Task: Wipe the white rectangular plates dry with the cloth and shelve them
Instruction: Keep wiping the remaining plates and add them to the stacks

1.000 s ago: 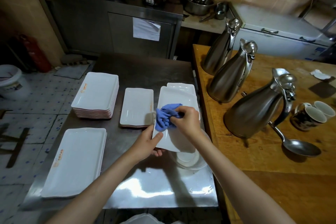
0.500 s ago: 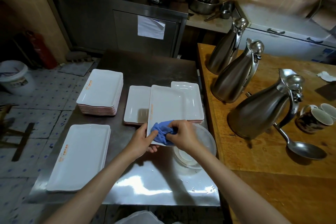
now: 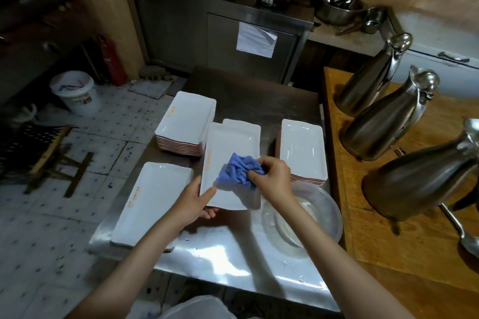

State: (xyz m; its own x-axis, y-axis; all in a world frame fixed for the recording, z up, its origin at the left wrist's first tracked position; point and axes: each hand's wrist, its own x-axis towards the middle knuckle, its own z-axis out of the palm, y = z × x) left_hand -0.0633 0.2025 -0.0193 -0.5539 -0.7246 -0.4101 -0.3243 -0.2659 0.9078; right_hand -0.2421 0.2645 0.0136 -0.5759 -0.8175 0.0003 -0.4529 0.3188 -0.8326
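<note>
Steel table (image 3: 233,261) under both hands is the largest hazard: its near surface shines and carries scattered droplets, so a dried plate set down there would likely pick up water again. Beyond the left hand (image 3: 193,202) sits a tall stack of plates (image 3: 186,124), and a flat white plate or low pile (image 3: 153,199) lies just outside the left wrist; a careless swing of that forearm could, I judge, knock the low pile off the table edge beside it. Beyond the right hand (image 3: 274,176) another stack (image 3: 302,147) stands, and just beneath the right forearm is a clear basin (image 3: 326,215) that appears wet inside. The white rectangular plate (image 3: 232,163) being wiped is held above the table between the hands, tilted, partly covering a further plate behind it. The left hand grips its near left corner, thumb on top and fingers curled below. A single-corner hold on glazed, possibly damp ware looks risky: hard pressure from the cloth could lever it loose. The right hand is bunched around the blue cloth (image 3: 237,168), pressing it onto the plate's near half. Slight motion blur hides the fingertips' exact placement.
</note>
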